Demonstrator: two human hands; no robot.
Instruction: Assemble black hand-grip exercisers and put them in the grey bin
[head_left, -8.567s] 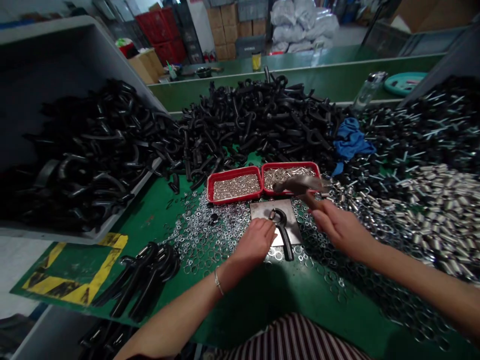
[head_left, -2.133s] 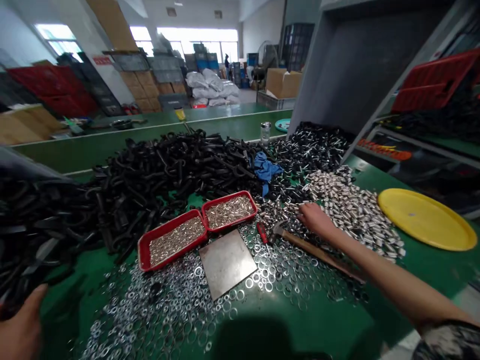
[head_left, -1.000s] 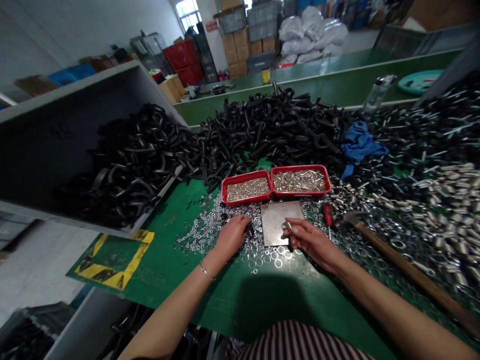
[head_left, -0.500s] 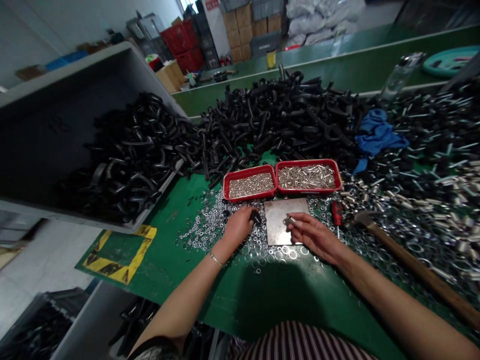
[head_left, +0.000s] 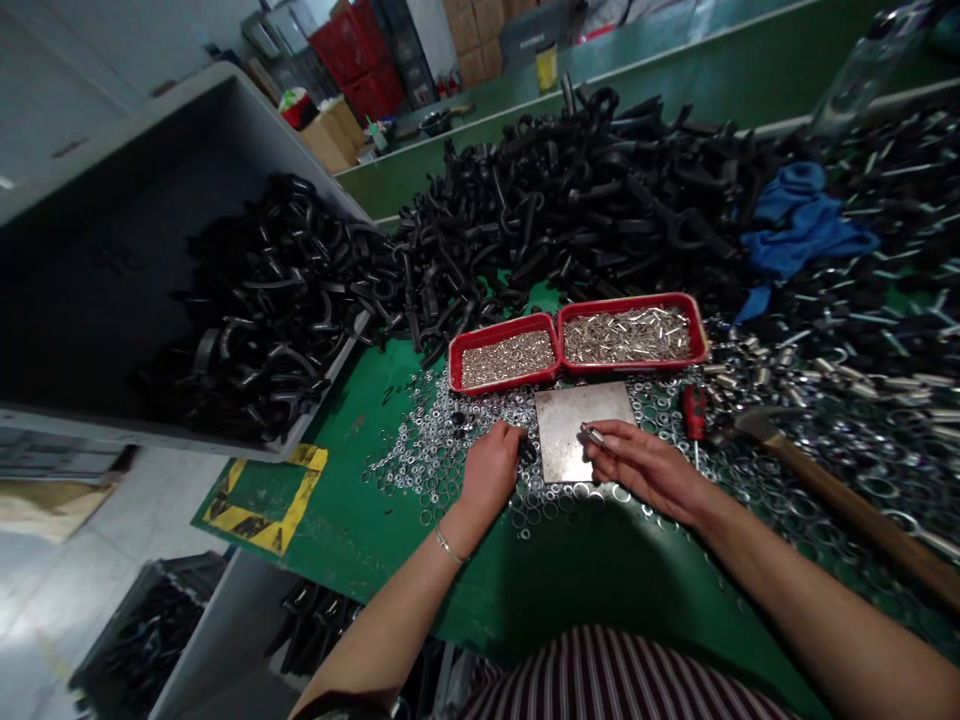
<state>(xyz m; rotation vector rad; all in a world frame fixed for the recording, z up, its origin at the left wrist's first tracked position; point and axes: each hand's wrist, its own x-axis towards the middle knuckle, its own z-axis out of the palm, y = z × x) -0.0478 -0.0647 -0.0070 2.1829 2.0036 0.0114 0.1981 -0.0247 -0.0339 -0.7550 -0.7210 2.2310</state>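
My left hand (head_left: 491, 468) is closed on a small black part (head_left: 528, 450), just left of the square metal plate (head_left: 561, 430). Over the plate's right side, my right hand (head_left: 645, 465) pinches a small silver metal piece (head_left: 592, 434) between thumb and fingers. Loose washers (head_left: 420, 440) and rings lie around the plate. Behind it sit two red trays: the left one (head_left: 504, 384) holds tiny metal parts, the right one (head_left: 637, 368) short metal pins.
A red-handled screwdriver (head_left: 694, 412) and a hammer (head_left: 847, 495) lie at right. Black curved parts (head_left: 600, 200) are piled behind the trays, near a blue cloth (head_left: 806, 225). A big grey bin (head_left: 217, 120) stands at left.
The view has shifted, so the bench items at right sit farther right. The silver piece in my right hand shows at a different tilt. Both hands still hold their pieces.
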